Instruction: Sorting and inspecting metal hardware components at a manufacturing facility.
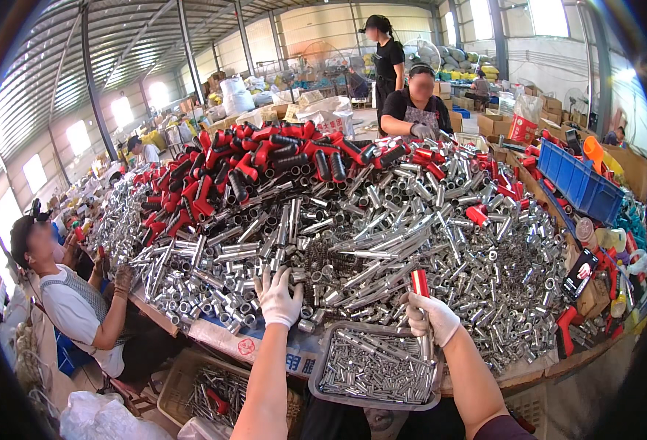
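My left hand [278, 297], in a white glove, rests with fingers apart on the near edge of a big heap of shiny metal sockets [217, 293]. Nothing shows in its grasp. My right hand [435, 319], also gloved, is closed around an upright metal tube with a red sleeve [420, 283] at its upper end. The tube's middle is hidden by my fingers. Just below that hand stands a grey plastic tray [325, 345] full of small metal pins [375, 370]. Long metal rods [382, 273] lie on the heap between and beyond my hands.
Red-and-black handles [265, 158] are piled at the back. A blue crate [576, 180] stands at the far right. Below the table's left front sits another crate [173, 385]. Co-workers sit at the left [81, 293] and across the table [418, 110]; another person [389, 62] stands behind.
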Tool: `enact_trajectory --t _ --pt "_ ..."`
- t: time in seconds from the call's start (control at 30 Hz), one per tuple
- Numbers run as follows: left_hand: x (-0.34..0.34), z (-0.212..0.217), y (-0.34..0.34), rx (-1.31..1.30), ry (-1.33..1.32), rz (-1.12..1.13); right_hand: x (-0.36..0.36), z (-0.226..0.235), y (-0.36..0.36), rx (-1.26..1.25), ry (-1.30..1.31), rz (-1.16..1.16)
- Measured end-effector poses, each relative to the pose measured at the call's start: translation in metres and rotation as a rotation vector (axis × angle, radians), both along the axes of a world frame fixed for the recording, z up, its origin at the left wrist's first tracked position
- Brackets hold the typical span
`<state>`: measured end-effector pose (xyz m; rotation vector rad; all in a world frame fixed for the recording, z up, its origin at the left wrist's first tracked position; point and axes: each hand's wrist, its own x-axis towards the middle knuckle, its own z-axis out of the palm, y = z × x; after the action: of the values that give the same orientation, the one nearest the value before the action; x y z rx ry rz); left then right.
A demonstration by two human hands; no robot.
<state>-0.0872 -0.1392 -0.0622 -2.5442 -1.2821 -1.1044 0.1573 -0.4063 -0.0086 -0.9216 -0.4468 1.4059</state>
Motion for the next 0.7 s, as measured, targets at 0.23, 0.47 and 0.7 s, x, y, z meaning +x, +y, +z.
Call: enact_trajectory --t 0.23,0.47,0.7 --pt "-0.0007 0.0001 -0.0001 -0.017 0.003 0.006 0.0007 -0.0006 0.0005 0.002 0.0 0.006" --pt "0.002 0.0007 0.0002 -0.024 0.0 0.008 0.0006 0.0009 -0.0005 0.007 -0.002 0.003" --pt "-0.0007 0.0004 -0.0014 -0.009 0.005 0.009 -0.001 0.0011 -0.0006 -0.002 0.004 -0.002"
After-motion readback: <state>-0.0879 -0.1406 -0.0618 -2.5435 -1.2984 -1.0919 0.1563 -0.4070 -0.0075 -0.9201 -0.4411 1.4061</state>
